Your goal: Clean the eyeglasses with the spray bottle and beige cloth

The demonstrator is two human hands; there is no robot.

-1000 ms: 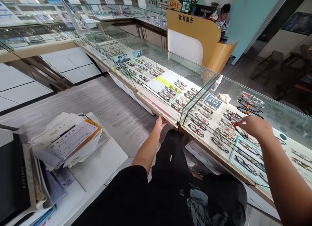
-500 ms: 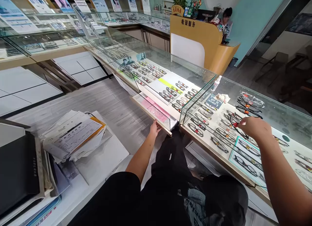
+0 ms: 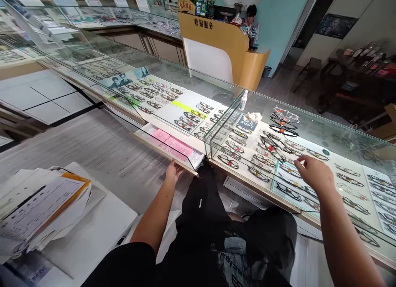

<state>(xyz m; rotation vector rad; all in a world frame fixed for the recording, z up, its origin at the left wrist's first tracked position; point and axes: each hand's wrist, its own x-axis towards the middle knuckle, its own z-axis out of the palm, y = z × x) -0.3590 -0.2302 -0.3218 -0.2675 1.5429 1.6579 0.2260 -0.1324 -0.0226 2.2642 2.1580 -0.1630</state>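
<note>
My left hand (image 3: 173,171) grips the front edge of a pulled-out shallow drawer (image 3: 161,149), which holds pink papers (image 3: 176,146) and clear plastic packets. Over the right part of the glass display case (image 3: 222,163), my right hand (image 3: 315,173) is open, its thumb and forefinger slightly apart with nothing seen between them. Just left of its fingertips lie black-framed glasses with a red tag (image 3: 271,148), apart from the hand. More black glasses (image 3: 283,130) are stacked behind them. Below and left of this hand, several frames rest on a teal-edged tray (image 3: 275,177).
A white spray bottle (image 3: 243,100) stands on the glass case. Piled papers (image 3: 40,204) lie on a white table at left. Across the room, a person (image 3: 252,25) is behind a wooden counter (image 3: 213,35). A dark stool (image 3: 309,70) stands at the right back.
The view has swung to the right. My right hand has let go of the red-tagged glasses and moved slightly away from them. My left hand still holds the drawer edge.
</note>
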